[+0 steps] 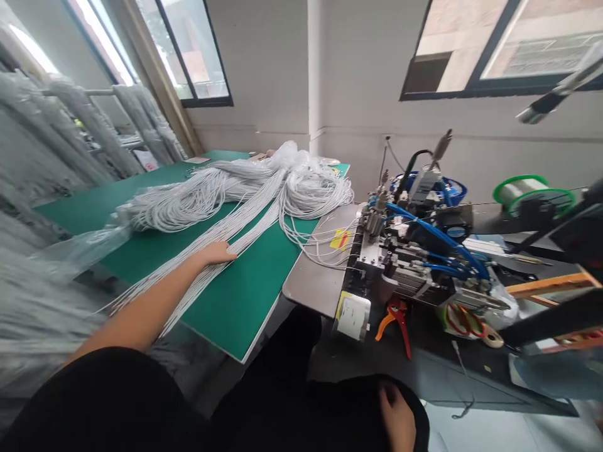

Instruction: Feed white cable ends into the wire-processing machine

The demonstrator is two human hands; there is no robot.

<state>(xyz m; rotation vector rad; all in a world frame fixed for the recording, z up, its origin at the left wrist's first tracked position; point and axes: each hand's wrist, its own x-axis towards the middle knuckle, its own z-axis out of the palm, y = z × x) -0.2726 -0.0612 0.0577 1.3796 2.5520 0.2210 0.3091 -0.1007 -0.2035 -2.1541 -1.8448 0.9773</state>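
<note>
My left hand (215, 253) reaches over the green tabletop (245, 285) and is closed on long white cables (257, 213). The strands run from the pile at the back, under my hand and arm, and hang over the near edge. Further bunches of looped white cable (315, 191) lie behind it, some ends leading right to a machine (372, 245) with metal clamps and blue air tubes. My right hand (398, 417) is low by my lap, against dark clothing. It is blurred and its fingers are partly hidden; I see nothing held in it.
Orange-red cutting pliers (398, 323) lie in front of the machine, near rolls of tape (492, 337). A green-rimmed spool (532, 191) stands at the back right. Plastic-wrapped bundles (94, 132) hang on a rack at left. A grey plate (313, 282) bridges table and machine.
</note>
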